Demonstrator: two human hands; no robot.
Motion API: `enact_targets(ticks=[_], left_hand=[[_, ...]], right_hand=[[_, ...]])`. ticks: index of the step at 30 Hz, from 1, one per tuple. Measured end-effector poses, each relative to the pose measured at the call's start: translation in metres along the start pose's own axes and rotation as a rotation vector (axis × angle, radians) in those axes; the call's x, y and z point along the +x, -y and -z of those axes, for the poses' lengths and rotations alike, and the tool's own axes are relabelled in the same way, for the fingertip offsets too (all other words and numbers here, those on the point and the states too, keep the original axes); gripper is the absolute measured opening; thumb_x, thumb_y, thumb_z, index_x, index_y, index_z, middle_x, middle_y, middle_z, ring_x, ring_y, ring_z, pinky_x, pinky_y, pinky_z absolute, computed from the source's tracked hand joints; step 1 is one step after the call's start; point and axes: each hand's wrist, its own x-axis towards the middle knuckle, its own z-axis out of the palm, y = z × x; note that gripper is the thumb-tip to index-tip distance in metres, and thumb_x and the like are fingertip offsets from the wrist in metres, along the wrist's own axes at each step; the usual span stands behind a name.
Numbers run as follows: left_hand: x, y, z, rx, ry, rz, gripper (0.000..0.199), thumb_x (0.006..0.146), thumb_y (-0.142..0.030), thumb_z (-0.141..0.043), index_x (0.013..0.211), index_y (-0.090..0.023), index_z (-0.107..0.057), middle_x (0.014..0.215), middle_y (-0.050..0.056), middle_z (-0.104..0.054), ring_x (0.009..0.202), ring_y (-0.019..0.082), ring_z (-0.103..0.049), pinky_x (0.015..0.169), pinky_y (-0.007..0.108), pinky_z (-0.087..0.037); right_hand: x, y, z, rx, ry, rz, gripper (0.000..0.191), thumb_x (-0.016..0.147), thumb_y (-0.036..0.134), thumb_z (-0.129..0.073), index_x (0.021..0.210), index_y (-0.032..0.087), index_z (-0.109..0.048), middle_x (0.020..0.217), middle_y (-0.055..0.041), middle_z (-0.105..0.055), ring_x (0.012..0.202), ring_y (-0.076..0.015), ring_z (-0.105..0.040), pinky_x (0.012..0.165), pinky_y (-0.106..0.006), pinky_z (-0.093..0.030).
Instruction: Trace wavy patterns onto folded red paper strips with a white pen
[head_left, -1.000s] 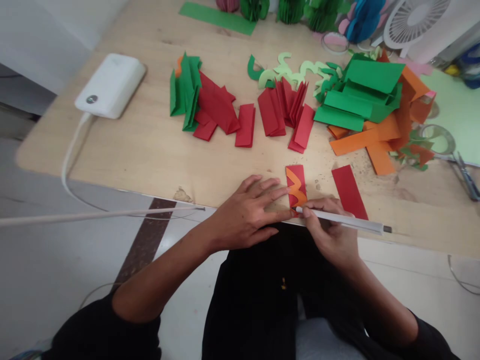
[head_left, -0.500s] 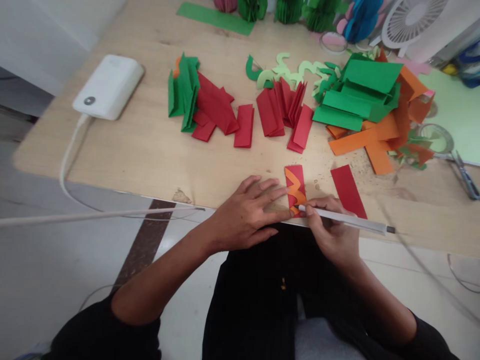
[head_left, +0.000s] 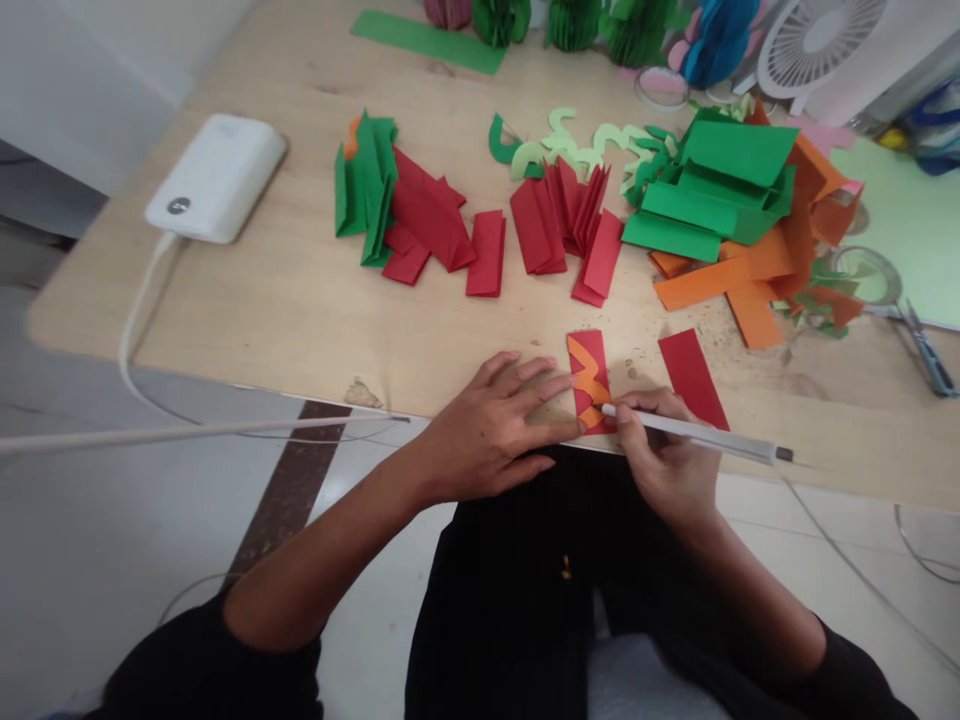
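Note:
A curvy orange paper shape (head_left: 588, 378) lies on a small red paper rectangle (head_left: 598, 350) at the table's front edge. Flat and with fingers spread, my left hand (head_left: 501, 428) rests its fingertips on the left side of these papers. My right hand (head_left: 671, 455) grips a white pen (head_left: 697, 434), its tip at the orange shape's lower right edge. Right of the pen tip lies another red rectangle (head_left: 694, 378), partly behind my right hand.
Folded red papers (head_left: 487, 254), a green stack (head_left: 364, 190) and a green and orange pile (head_left: 742, 185) lie farther back. A white power bank (head_left: 217, 178) with a cable sits left; a cutter (head_left: 927, 350) and fan (head_left: 821, 45) are right.
The pen tip has shifted slightly right and up along the orange shape, with my right hand moving a little. My left hand keeps its place on the papers.

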Motion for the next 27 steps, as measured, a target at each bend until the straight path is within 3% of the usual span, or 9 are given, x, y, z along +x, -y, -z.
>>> enact_targets(ticks=[10,16,19,23,27], left_hand=[[-0.001,0.002,-0.007,0.028,-0.025,-0.014,0.037,0.095,-0.039,-0.051,0.131,-0.034,-0.058,0.149,0.008,-0.046,0.139,0.033,-0.036,0.114,0.057,-0.023],[-0.001,0.001,-0.007,-0.005,-0.037,-0.012,0.035,0.093,-0.038,-0.055,0.128,-0.034,-0.061,0.149,0.006,-0.047,0.140,0.032,-0.036,0.115,0.056,-0.023],[-0.002,-0.001,-0.007,-0.085,-0.130,0.012,0.035,0.092,-0.037,-0.056,0.125,-0.029,-0.062,0.145,0.008,-0.052,0.138,0.030,-0.040,0.115,0.052,-0.026],[0.003,-0.010,-0.009,-0.220,-0.336,0.145,0.031,0.091,-0.033,-0.054,0.119,-0.022,-0.063,0.126,0.009,-0.063,0.125,0.025,-0.052,0.111,0.044,-0.036],[0.021,-0.024,-0.011,-0.177,-0.380,0.296,0.032,0.087,-0.036,-0.062,0.114,-0.019,-0.061,0.113,0.009,-0.064,0.112,0.025,-0.056,0.105,0.044,-0.041]], right_hand=[[-0.003,-0.007,-0.006,0.067,-0.054,-0.036,0.011,0.087,0.030,-0.061,0.080,0.022,-0.064,0.075,-0.0011,-0.069,0.071,-0.0176,-0.064,0.068,-0.032,-0.052],[-0.004,-0.006,-0.005,0.408,-0.113,-0.200,0.014,0.089,0.036,-0.061,0.085,0.022,-0.065,0.080,-0.0015,-0.070,0.074,-0.0171,-0.068,0.068,-0.031,-0.054],[-0.005,-0.004,-0.002,0.539,-0.151,-0.220,0.016,0.090,0.038,-0.061,0.089,0.023,-0.066,0.081,-0.0013,-0.071,0.075,-0.0164,-0.069,0.071,-0.031,-0.056],[-0.006,-0.006,0.003,0.576,-0.183,-0.202,0.020,0.092,0.041,-0.059,0.094,0.022,-0.067,0.081,-0.0021,-0.072,0.076,-0.0165,-0.068,0.074,-0.032,-0.056],[-0.009,-0.012,0.007,0.566,-0.178,-0.166,0.021,0.094,0.040,-0.057,0.100,0.023,-0.067,0.084,-0.0027,-0.072,0.080,-0.0168,-0.069,0.077,-0.033,-0.056]])
